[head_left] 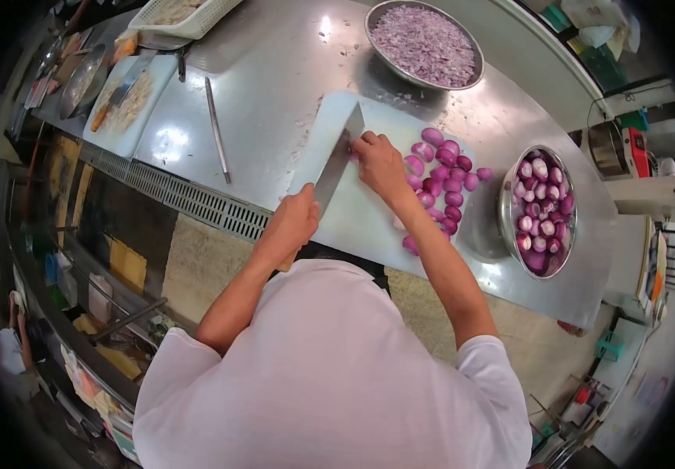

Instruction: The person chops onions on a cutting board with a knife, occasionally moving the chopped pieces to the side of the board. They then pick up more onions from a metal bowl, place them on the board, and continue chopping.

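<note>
A wide cleaver [336, 166] stands on edge over the white cutting board [353, 227], its handle in my left hand [294, 221]. My right hand [380, 162] is closed beside the blade's right face, near the far part of the board. Its fingertips press on a purple onion piece, mostly hidden by the fingers and the blade. Peeled purple onions [452, 186] lie on the board's right side, next to my right forearm.
A metal bowl of chopped onion [423, 43] stands at the back, and a bowl of peeled onions [541, 211] at the right. A steel rod [216, 129], a second board with another cleaver [128, 102] and a white basket [185, 19] are on the left.
</note>
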